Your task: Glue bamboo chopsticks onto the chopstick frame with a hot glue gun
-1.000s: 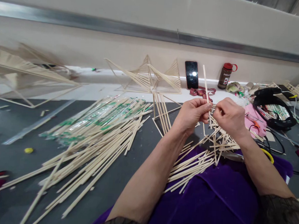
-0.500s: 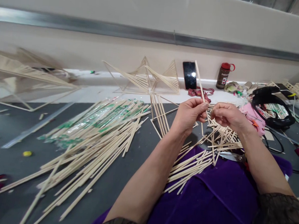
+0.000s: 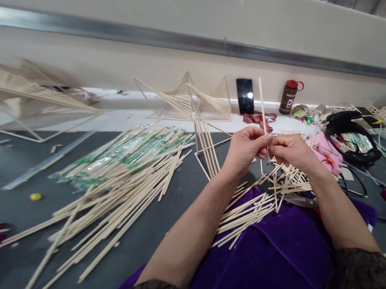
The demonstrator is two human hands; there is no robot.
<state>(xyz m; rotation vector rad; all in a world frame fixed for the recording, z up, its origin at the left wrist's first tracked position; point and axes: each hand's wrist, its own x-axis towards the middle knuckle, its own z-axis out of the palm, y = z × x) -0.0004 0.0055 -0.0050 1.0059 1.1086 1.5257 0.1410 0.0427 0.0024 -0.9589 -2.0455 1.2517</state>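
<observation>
My left hand (image 3: 247, 148) pinches a thin bamboo stick (image 3: 261, 105) that points up and slightly away. My right hand (image 3: 292, 152) meets it at the stick's lower end, fingers closed on the same stick. Both hands hover over a small pile of short cut sticks (image 3: 285, 178). More sticks (image 3: 244, 213) lie fanned out on the purple cloth (image 3: 278, 254) across my lap.
A big heap of long sticks and green-printed wrappers (image 3: 126, 166) covers the dark floor at left. Stick frameworks (image 3: 195, 101) stand by the wall, another (image 3: 29, 95) far left. A phone (image 3: 244, 96), brown bottle (image 3: 288, 96), black glue gun (image 3: 351, 123) and scissors (image 3: 302, 202) lie right.
The upright stick tilted left, then came back nearer to vertical. My right hand moved in close against my left hand at the stick's lower end.
</observation>
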